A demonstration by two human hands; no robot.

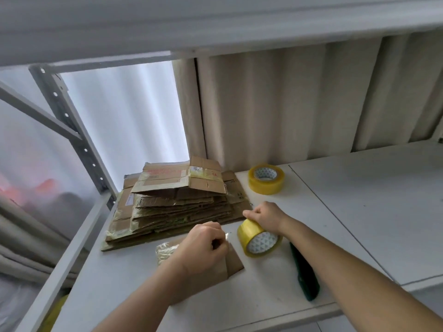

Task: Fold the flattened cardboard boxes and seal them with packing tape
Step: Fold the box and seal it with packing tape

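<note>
Small cardboard box [233, 259] lying on the shelf [359, 200], under left hand [203, 245] pinching the tape end. Right hand [266, 218] curled round the tape roll [260, 238]. Probably mid-sealing; next, drawing tape across the seam.

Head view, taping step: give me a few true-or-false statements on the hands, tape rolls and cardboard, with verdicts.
1. The right hand grips a yellowish roll of clear packing tape. True.
2. The second yellowish tape roll sits atop the stack of flattened brown cardboard boxes. False: it lies flat on the white shelf, beside the stack.
3. The left hand hangs open. False: its fingers are curled, pinching something at the small cardboard box.
4. A dark green utility knife lies on the shelf. True.
</note>
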